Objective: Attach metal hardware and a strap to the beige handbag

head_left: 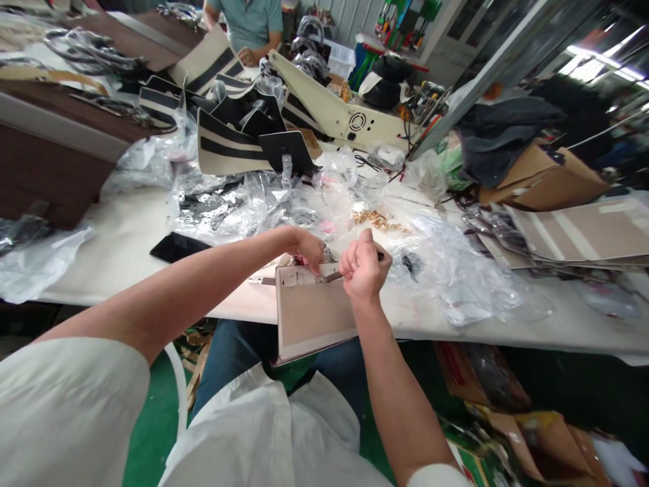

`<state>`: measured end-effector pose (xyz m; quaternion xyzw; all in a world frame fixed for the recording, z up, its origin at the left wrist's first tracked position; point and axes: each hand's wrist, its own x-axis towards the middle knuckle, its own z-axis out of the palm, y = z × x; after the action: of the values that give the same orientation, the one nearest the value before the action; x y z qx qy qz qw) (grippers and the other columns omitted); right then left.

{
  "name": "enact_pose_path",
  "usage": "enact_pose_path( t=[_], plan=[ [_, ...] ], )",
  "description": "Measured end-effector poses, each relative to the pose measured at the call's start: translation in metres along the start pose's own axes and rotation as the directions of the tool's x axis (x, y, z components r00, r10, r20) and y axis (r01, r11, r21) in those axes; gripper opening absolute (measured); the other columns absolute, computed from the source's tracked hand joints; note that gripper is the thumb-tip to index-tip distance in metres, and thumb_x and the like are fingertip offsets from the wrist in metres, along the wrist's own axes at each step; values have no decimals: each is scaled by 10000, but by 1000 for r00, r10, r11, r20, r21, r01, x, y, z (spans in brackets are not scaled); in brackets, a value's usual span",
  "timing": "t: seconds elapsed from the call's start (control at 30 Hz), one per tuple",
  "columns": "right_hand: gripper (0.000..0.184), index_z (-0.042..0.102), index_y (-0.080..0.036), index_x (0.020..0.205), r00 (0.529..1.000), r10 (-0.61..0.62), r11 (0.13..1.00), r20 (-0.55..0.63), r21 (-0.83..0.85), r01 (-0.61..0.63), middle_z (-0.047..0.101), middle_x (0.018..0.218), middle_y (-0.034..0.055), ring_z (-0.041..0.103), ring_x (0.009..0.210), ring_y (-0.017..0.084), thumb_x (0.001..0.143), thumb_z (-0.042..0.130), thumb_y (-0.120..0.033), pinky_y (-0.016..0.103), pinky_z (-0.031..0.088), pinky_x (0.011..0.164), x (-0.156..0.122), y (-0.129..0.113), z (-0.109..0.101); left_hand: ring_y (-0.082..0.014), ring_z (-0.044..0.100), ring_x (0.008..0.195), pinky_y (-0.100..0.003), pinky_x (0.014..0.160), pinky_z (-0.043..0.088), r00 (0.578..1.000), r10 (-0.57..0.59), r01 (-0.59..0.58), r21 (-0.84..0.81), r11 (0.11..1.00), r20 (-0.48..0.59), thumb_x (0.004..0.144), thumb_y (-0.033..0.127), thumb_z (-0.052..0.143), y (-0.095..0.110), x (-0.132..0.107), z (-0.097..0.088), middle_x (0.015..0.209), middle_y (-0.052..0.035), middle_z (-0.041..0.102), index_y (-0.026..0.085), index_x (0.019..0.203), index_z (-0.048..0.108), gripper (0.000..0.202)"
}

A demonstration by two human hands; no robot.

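A beige flat panel (310, 312) leans from my lap against the edge of the white table (126, 237). My left hand (308, 249) pinches the panel's top edge, fingers curled over it. My right hand (363, 265) is a fist around a thin metal tool (334, 275) whose tip touches the panel's upper edge. A small metal fitting seems to sit between the two hands, partly hidden.
Clear plastic bags (243, 203) and a heap of small gold fittings (376, 218) cover the table. A black phone (175, 247) lies at left. Cream-and-black panels (228, 145) pile up behind. Another person (249, 27) works at the far side. Cardboard boxes (542, 179) lie at right.
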<state>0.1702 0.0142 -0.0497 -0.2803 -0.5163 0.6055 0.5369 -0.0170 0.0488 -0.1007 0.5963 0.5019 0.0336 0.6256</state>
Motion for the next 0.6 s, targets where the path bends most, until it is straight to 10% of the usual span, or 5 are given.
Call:
enact_pose_path(
  t=[0.6],
  plan=[
    [823, 301, -236, 566, 1000, 2, 1000, -25, 13, -1, 256, 509, -71, 240, 398, 73, 951, 825, -741, 277, 188, 391, -7, 1, -6, -199, 609, 615, -283, 543, 494, 1000, 17, -17, -70, 997, -11, 540, 335, 967, 1, -10, 6, 656, -48, 690, 172, 683, 744, 311]
  ],
)
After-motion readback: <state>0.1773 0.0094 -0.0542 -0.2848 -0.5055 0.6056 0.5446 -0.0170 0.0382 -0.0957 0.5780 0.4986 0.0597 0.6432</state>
